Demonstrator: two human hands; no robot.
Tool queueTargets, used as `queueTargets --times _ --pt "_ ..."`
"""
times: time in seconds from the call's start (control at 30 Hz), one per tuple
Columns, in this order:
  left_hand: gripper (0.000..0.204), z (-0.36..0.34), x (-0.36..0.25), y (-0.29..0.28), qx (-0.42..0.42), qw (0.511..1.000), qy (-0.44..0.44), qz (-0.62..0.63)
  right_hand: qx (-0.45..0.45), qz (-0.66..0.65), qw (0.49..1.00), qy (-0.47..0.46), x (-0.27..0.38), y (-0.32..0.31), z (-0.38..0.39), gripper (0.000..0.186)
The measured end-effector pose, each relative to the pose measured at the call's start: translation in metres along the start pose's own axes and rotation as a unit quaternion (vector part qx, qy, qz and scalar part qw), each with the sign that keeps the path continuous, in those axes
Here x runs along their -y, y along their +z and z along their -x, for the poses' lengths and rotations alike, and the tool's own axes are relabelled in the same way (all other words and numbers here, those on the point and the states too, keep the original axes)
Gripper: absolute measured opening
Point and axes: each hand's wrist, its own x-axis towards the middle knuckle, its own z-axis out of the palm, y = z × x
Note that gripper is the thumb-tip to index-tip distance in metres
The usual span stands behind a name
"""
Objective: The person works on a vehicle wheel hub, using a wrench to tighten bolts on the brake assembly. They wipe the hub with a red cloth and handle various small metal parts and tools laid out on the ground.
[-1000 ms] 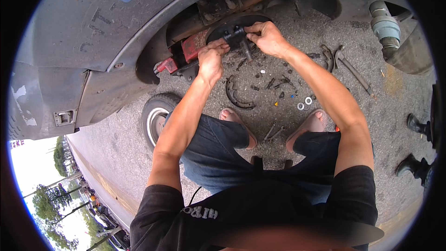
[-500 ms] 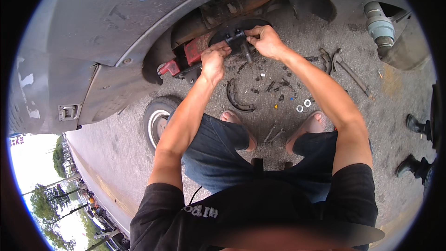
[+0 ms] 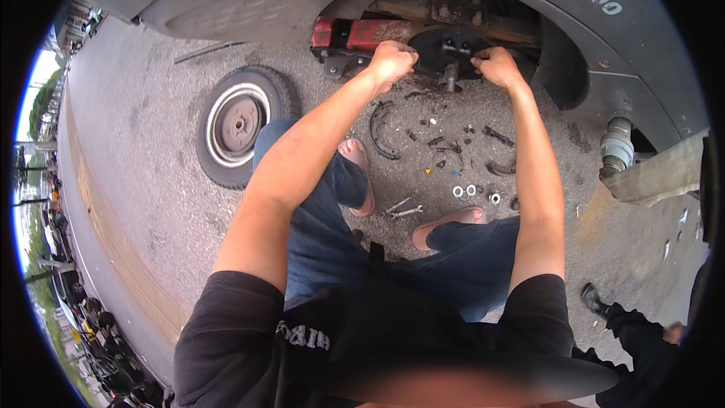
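A round black brake backing plate (image 3: 427, 47) sits inside the vehicle's wheel well. A dark wheel cylinder (image 3: 455, 48) is on it, and a metal axle stub (image 3: 451, 79) sticks out below. My left hand (image 3: 393, 63) is at the plate's left edge with its fingers curled closed. At the right edge, my right hand (image 3: 499, 68) has its fingertips pinched together. What either hand holds, if anything, is too small or hidden to make out. A curved brake shoe (image 3: 380, 134) lies on the ground below, near several small dark parts (image 3: 451, 149).
A wheel with its tyre (image 3: 214, 119) lies to the left. Two wrenches (image 3: 406, 209) are between my feet, with pale metal rings (image 3: 458, 192) nearby. Red metal parts (image 3: 374, 34) fill the wheel well's left side. A person's boot (image 3: 593, 300) is at lower right.
My hands have moved apart, from close around the wheel cylinder to either side of the backing plate. The view has shifted, with more of the wheel now showing at left.
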Motion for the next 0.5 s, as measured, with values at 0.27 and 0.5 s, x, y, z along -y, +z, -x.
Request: queueTargets --times 0.27,0.5 --pt "0.038 0.020 0.001 -0.055 0.088 0.851 0.162 -0.491 0.084 0.028 0.996 -0.008 0.024 -0.021 0.036 0.036" --pt "0.040 -0.064 0.024 -0.087 0.166 0.828 0.150 -0.515 0.110 0.012 0.978 0.175 -0.045 -0.064 0.149 0.043"
